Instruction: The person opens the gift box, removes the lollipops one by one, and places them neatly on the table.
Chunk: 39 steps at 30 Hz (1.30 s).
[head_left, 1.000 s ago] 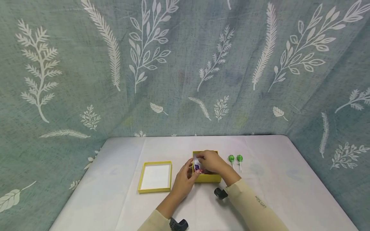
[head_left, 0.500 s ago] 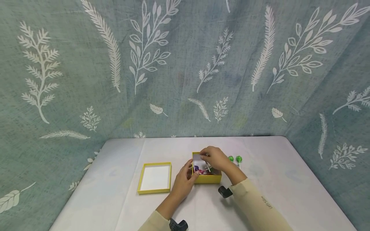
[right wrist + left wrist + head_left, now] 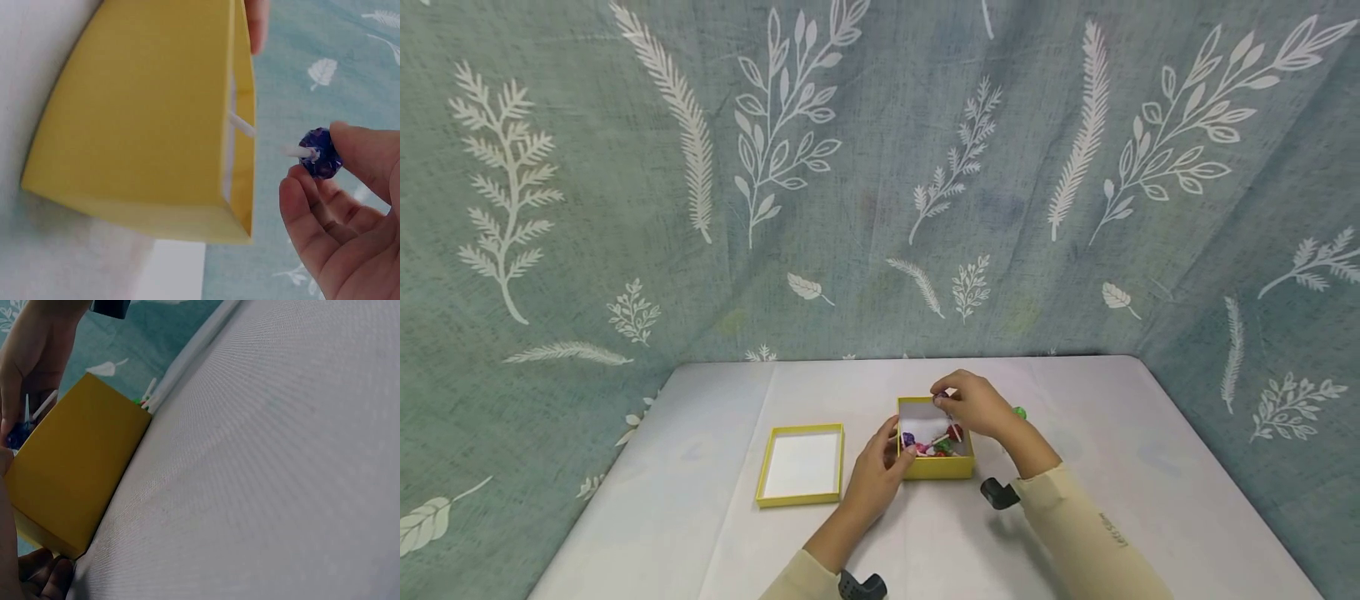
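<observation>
An open yellow box (image 3: 937,468) with a pale inside stands on the table. My left hand (image 3: 874,471) grips its left side, fingers along the outer wall and thumb over the front edge. Thumb and fingers of my right hand (image 3: 981,407) pinch the wrapped head of a purple-blue lollipop (image 3: 321,153) above the box's back right part; its white stick points toward the box in the right wrist view. Inside the box lie several lollipops, among them a purple one (image 3: 908,439), a red one (image 3: 954,432) and a green one (image 3: 942,447).
To the left of the box lies a yellow-rimmed lid (image 3: 803,463), white inside facing up. A green lollipop (image 3: 1019,412) shows behind my right wrist, which hides part of that area. A leaf-patterned curtain (image 3: 865,208) surrounds the white-covered table (image 3: 715,433).
My right hand has risen out of the box, up and slightly right, bringing the purple-blue lollipop with it. More lollipops in the box now show. The left hand keeps its grip.
</observation>
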Available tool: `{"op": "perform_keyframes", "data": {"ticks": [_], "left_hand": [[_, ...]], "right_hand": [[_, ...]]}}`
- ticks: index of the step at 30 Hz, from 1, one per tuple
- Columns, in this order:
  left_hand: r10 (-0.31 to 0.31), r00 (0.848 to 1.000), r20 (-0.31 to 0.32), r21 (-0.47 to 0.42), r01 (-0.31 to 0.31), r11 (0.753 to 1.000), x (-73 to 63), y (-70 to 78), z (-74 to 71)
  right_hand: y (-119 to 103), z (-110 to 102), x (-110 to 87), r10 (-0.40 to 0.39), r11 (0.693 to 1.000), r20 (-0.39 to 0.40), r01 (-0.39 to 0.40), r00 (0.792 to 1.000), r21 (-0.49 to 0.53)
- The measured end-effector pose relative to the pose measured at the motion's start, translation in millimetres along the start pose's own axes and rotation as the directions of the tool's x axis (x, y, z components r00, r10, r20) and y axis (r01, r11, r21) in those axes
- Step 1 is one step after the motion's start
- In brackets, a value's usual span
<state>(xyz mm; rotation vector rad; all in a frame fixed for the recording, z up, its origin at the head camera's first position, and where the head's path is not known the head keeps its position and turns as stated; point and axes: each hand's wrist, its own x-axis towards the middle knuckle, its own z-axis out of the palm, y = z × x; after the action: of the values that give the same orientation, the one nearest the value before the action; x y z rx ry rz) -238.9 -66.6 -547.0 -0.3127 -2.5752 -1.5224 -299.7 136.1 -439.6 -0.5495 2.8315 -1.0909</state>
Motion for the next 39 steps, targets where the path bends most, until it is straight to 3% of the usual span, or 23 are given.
{"op": "perform_keyframes", "data": {"ticks": [18,39], "left_hand": [[-0.004,1.0,-0.001,0.019,0.004,1.0,-1.5,0.7,-0.2],[-0.005,1.0,0.003,0.01,0.005,1.0,-1.1,0.3,-0.6]], "right_hand": [[11.5,-32.7,-16.5,-0.014,0.998,-0.014,0.015,1.0,0.066],[57.2,-60.9,-36.2,0.104,0.993,-0.035,-0.102,0.994,0.058]]}}
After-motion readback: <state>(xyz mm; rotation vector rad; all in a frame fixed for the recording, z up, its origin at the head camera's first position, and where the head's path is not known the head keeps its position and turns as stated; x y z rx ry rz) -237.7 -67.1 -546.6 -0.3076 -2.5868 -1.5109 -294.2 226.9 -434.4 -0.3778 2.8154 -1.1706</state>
